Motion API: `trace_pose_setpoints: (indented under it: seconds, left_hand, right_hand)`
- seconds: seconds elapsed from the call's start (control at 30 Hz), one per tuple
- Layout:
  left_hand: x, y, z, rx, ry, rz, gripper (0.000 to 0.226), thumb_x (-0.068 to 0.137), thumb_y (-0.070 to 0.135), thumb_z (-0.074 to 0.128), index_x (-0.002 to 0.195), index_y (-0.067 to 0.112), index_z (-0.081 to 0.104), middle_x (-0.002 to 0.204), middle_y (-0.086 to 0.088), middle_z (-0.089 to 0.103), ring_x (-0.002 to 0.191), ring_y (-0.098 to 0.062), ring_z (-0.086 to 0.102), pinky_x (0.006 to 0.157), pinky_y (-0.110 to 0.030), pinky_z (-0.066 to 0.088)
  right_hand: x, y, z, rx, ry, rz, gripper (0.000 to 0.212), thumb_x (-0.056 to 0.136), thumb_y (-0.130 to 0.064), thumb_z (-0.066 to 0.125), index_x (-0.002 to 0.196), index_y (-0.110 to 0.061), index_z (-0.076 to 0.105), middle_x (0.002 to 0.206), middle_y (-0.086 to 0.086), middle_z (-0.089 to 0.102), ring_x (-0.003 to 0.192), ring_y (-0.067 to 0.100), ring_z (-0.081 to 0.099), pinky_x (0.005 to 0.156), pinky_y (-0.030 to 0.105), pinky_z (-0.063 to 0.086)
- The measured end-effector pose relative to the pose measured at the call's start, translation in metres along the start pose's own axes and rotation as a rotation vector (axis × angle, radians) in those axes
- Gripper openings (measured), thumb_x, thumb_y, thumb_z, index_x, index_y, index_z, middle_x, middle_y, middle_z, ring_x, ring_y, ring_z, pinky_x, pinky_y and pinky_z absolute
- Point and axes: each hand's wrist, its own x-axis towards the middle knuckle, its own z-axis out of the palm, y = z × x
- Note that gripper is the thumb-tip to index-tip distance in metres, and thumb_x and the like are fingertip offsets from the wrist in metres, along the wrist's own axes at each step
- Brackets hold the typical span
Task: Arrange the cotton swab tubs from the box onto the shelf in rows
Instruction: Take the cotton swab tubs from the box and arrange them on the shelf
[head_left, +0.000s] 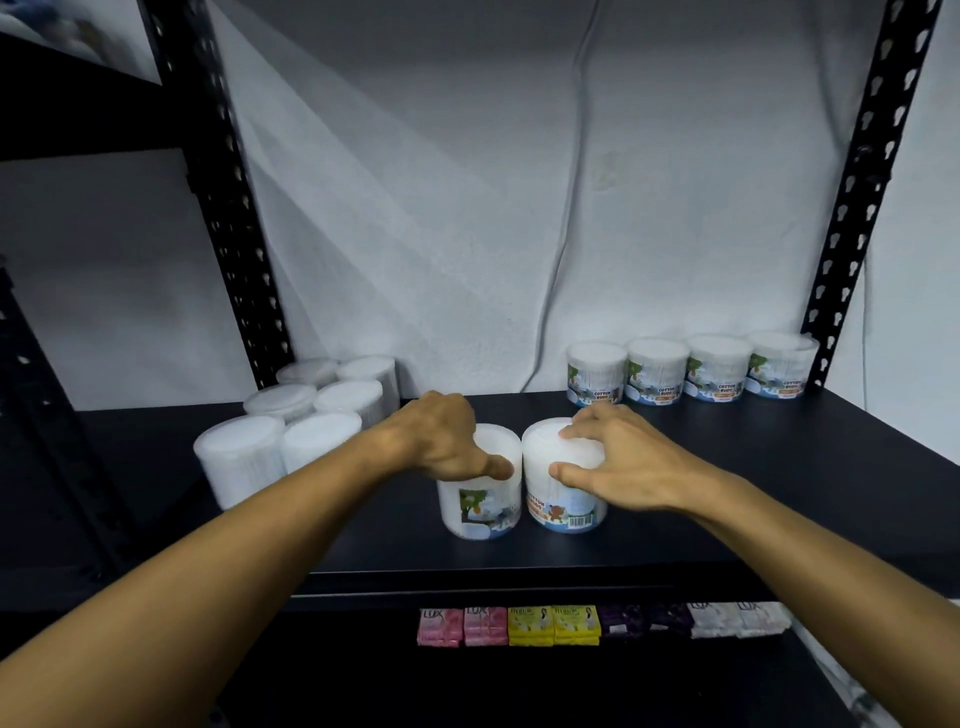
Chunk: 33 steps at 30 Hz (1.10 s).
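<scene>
Two cotton swab tubs stood upright, long axes vertical, lids up, touching side by side near the front of the black shelf (779, 493); the left hand (447, 441) curled over the left tub (480, 506), thumb on its wall; the right hand (618, 462) gripped the right tub (563, 499), its barcode facing forward; a row of four tubs (691, 374) lined the white back wall (441, 182); a wrapped pack of tubs (296, 415) sat left; soap packs (597, 623) lay on the shelf below.
</scene>
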Motion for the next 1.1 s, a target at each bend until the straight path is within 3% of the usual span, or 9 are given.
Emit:
trace_pose_setpoints:
  seconds: [0.13,0.3,0.43,0.53,0.7,0.8,1.0,1.1]
  left_hand:
    - [0.001,-0.010,0.000,-0.122,-0.028,0.077,0.072,0.073,0.060,0.067,0.133,0.024,0.052,0.133,0.002,0.057,0.114,-0.019,0.055,0.088,-0.028,0.045]
    - [0.003,-0.022,0.006,-0.276,-0.066,0.138,0.067,0.072,0.048,0.072,0.133,0.033,0.049,0.140,0.005,0.050,0.122,-0.015,0.049,0.095,-0.024,0.039]
    - [-0.002,-0.027,0.012,-0.359,-0.024,0.163,0.079,0.070,0.061,0.073,0.138,0.032,0.044,0.142,0.011,0.047,0.124,-0.010,0.046,0.098,-0.022,0.035]
    - [-0.010,-0.025,0.016,-0.365,0.119,0.087,0.092,0.068,0.073,0.066,0.141,0.024,0.042,0.144,0.005,0.047,0.129,-0.016,0.045,0.105,-0.030,0.037]
    - [-0.015,-0.019,0.028,-0.256,0.190,-0.039,0.096,0.062,0.085,0.055,0.133,0.021,0.051,0.130,-0.002,0.058,0.116,-0.021,0.054,0.093,-0.034,0.048]
    - [-0.013,-0.015,0.034,-0.251,0.199,-0.067,0.097,0.063,0.083,0.057,0.134,0.019,0.049,0.132,-0.004,0.057,0.115,-0.024,0.055,0.089,-0.033,0.048]
    - [-0.007,-0.022,0.032,-0.360,0.134,-0.036,0.086,0.065,0.069,0.068,0.136,0.024,0.049,0.135,0.000,0.054,0.118,-0.020,0.053,0.092,-0.028,0.044]
    - [-0.005,-0.027,0.030,-0.397,0.074,-0.002,0.083,0.064,0.064,0.071,0.135,0.027,0.049,0.132,0.003,0.055,0.115,-0.017,0.053,0.099,-0.034,0.045]
  right_hand:
    - [-0.001,0.006,-0.006,0.068,-0.065,-0.038,0.051,0.081,-0.039,0.063,0.129,-0.021,0.054,0.137,-0.010,0.042,0.127,0.008,0.036,0.104,0.019,0.023]
    - [-0.001,0.012,-0.007,0.201,-0.104,-0.048,0.045,0.082,-0.027,0.063,0.127,-0.028,0.054,0.142,-0.016,0.039,0.131,0.002,0.032,0.109,0.023,0.022]
    - [-0.008,0.015,-0.004,0.273,-0.111,-0.022,0.055,0.084,-0.035,0.064,0.135,-0.035,0.045,0.150,-0.017,0.027,0.138,0.000,0.018,0.117,0.035,0.016]
    - [-0.015,0.013,0.003,0.238,0.062,0.026,0.064,0.081,-0.052,0.063,0.138,-0.033,0.042,0.149,-0.011,0.028,0.137,0.007,0.025,0.115,0.034,0.021]
    - [-0.021,0.002,0.020,0.258,0.221,0.162,0.069,0.074,-0.059,0.065,0.131,-0.024,0.050,0.130,-0.006,0.043,0.122,0.012,0.041,0.104,0.028,0.034]
    - [-0.021,0.001,0.027,0.285,0.246,0.190,0.067,0.075,-0.054,0.068,0.130,-0.019,0.052,0.129,-0.006,0.043,0.119,0.011,0.042,0.098,0.021,0.033]
    - [-0.016,0.014,0.024,0.353,0.184,0.141,0.060,0.076,-0.045,0.071,0.128,-0.020,0.056,0.132,-0.009,0.045,0.119,0.006,0.043,0.099,0.019,0.032]
    - [-0.013,0.021,0.023,0.404,0.135,0.118,0.056,0.076,-0.042,0.072,0.127,-0.023,0.057,0.136,-0.011,0.044,0.122,0.005,0.042,0.106,0.026,0.034]
